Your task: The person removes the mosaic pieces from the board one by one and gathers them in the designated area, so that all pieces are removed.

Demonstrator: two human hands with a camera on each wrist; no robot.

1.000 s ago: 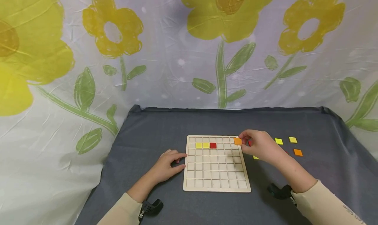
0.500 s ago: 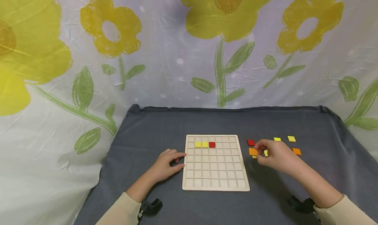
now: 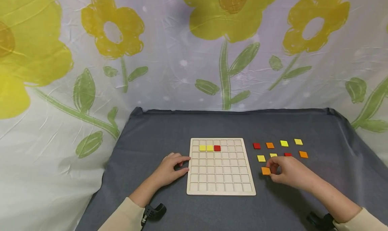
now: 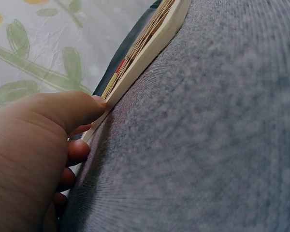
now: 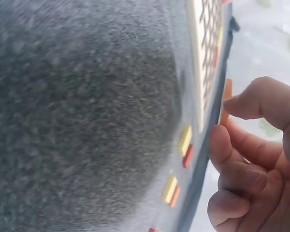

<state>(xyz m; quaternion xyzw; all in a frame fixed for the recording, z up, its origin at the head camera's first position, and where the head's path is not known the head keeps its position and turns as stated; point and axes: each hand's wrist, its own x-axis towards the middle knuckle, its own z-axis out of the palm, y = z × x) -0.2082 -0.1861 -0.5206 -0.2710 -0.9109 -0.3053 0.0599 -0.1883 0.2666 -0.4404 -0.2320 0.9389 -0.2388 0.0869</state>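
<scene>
My right hand (image 3: pixel 292 173) pinches an orange square tile (image 3: pixel 265 171) by its edge, to the right of the wooden grid board (image 3: pixel 220 192). In the right wrist view the same orange tile (image 5: pixel 227 99) sits between thumb and fingertips, off the cloth. My left hand (image 3: pixel 170 170) rests at the board's left edge, thumb and forefinger touching it; the left wrist view shows a fingertip against the board's side (image 4: pixel 135 72). On the board, two yellow tiles (image 3: pixel 206 148) and a red tile (image 3: pixel 217 148) lie side by side in the second row.
Loose tiles lie right of the board: a red one (image 3: pixel 256 145), an orange one (image 3: pixel 269 145), several yellow ones such as this yellow tile (image 3: pixel 284 143), and more beside my right hand. Dark grey cloth (image 3: pixel 169 130) covers the table; a flowered curtain (image 3: pixel 169 72) hangs behind it.
My right hand has moved from over the board's upper right corner, rightward and toward me, still pinching the orange tile. My left hand has stayed at the board's edge.
</scene>
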